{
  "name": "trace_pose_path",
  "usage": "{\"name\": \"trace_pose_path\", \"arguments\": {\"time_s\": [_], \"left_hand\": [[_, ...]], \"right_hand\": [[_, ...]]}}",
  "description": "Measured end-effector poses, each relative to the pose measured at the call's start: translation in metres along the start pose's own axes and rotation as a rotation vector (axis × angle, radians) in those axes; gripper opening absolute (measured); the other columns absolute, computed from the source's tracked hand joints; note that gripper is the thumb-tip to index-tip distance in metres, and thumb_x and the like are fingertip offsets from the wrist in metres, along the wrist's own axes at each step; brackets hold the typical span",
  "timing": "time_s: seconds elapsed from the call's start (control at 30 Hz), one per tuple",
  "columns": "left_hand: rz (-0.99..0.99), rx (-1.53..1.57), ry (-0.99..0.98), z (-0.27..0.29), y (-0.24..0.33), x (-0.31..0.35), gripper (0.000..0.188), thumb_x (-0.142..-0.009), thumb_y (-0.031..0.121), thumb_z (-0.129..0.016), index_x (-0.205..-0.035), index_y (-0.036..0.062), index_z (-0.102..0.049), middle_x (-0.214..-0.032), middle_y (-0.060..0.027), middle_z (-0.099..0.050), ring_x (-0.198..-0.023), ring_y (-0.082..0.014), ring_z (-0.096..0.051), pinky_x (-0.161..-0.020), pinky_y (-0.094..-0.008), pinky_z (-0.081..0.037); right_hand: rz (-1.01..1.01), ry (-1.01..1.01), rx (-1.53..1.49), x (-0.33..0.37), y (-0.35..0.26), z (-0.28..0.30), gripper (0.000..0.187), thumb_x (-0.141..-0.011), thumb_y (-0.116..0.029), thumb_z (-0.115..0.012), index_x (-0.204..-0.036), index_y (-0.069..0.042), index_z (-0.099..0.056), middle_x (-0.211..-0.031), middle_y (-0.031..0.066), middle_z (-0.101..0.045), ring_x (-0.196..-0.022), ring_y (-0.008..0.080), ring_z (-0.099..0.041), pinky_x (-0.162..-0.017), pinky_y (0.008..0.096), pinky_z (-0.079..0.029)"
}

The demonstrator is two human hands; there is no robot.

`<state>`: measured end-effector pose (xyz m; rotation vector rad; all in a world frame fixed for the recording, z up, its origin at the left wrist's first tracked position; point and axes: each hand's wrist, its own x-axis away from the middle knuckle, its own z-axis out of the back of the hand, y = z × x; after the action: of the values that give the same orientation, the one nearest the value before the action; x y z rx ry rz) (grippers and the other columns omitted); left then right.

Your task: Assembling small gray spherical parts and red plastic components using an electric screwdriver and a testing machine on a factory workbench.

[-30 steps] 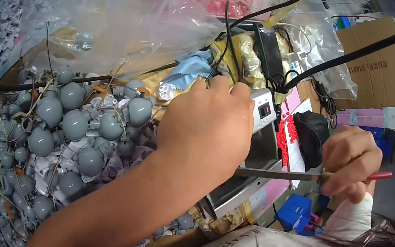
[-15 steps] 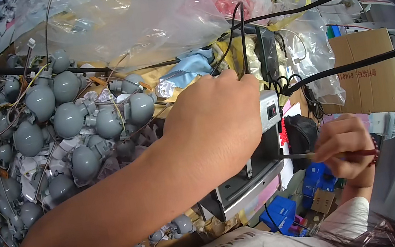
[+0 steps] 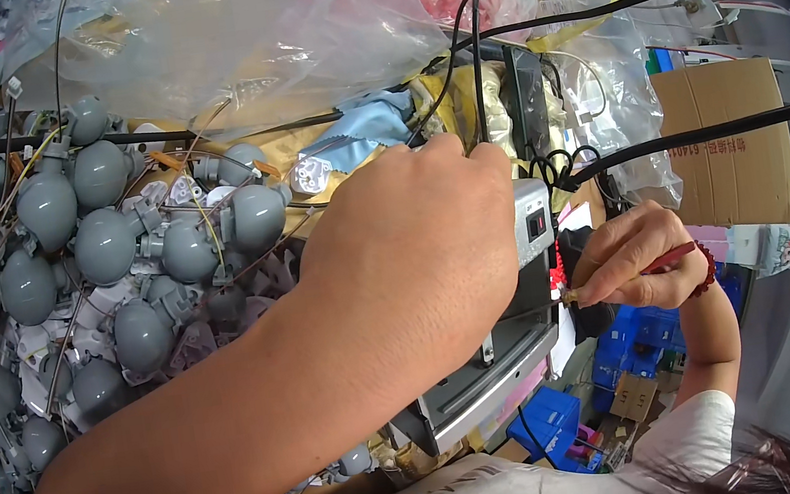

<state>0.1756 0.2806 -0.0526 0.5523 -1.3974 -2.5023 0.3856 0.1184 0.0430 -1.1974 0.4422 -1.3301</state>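
A metal-cased machine (image 3: 478, 407) with a dark open bay and a small red-and-black switch (image 3: 536, 223) sits at the middle. My left hand (image 3: 423, 233) rests over its upper left part, back up and knuckles bent. Its fingers are hidden on the far side, so any grip there does not show. On the machine's right, my right hand (image 3: 634, 259) pinches a slim red-handled tool (image 3: 669, 258), which looks like a small brush. The tool's thin dark end reaches leftward into the bay, and its tip is close to my left wrist.
Several grey bulb-shaped parts (image 3: 105, 245) with wires are heaped on the left. Clear plastic bags (image 3: 264, 33) cover the far side. Black cables (image 3: 702, 129) run behind the machine and to the right. A cardboard box (image 3: 724, 145) and blue bins (image 3: 551, 422) stand on the right.
My right hand has moved left, closer to the machine, and the tool's thin end now reaches deeper into the bay. My left hand keeps its place on the machine. The view has shifted slightly.
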Motion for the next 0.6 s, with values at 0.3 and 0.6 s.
{"name": "trace_pose_path", "arguments": {"time_s": [0.3,0.6], "left_hand": [[0.077,0.006,-0.037,0.000,0.001,-0.001,0.016,-0.093,0.011,-0.054,-0.084,-0.0011,-0.057,-0.077,-0.0192,-0.058,-0.076,-0.0407,-0.058,-0.069,-0.0504,-0.046],[0.039,-0.012,-0.039,0.001,0.001,0.000,0.017,-0.094,0.012,-0.054,-0.086,-0.0014,-0.059,-0.079,-0.0190,-0.059,-0.079,-0.0407,-0.058,-0.070,-0.0497,-0.046]], "right_hand": [[-0.030,-0.036,0.041,-0.011,-0.001,-0.005,0.018,-0.081,-0.003,-0.065,-0.095,0.000,-0.077,-0.086,0.0172,-0.071,-0.069,0.0225,-0.068,-0.061,0.0292,-0.054],[-0.112,-0.069,-0.095,-0.008,-0.005,0.007,0.019,-0.081,0.000,-0.071,-0.100,0.000,-0.075,-0.091,0.0152,-0.072,-0.081,0.0246,-0.071,-0.071,0.0314,-0.056]]}}
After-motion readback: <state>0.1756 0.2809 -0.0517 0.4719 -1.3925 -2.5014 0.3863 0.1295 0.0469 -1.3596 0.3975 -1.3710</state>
